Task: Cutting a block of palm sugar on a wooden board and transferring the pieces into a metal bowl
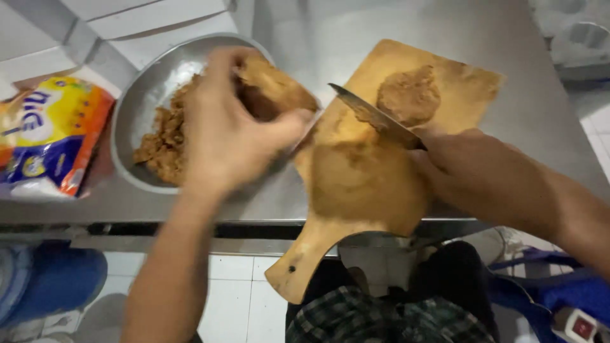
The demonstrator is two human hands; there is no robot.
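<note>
**Caller:** Clenched tight, that right hand (467, 168), fist wrapped round the handle of a knife (375, 117) whose long grey blade runs out toward ten o'clock across the board.

**Analyst:** And the left hand (232, 124) is curled over a brown, rough-crusted slab (276, 86), fingers on top and thumb pressing its side, grasping it right at the board's nine o'clock edge, above the bowl's rim.

**Caller:** Look at that cutting board (362, 184): pale wood, smooth and stained darker in the middle, paddle-shaped, its handle hanging off the counter at six o'clock.

**Analyst:** On it, at twelve o'clock, sits a rounded patch of brown, grainy paste (410, 95), just behind the blade.

**Caller:** Left of the board, the round metal bowl (143, 105), dull and grey, holds a crumbly brown heap (165, 136) on its three o'clock side.

**Analyst:** Further out at nine o'clock, a glossy plastic packet (47, 133) in yellow, orange and blue lies on the brushed steel counter (540, 121). Below, white floor tiles (238, 286).
</note>
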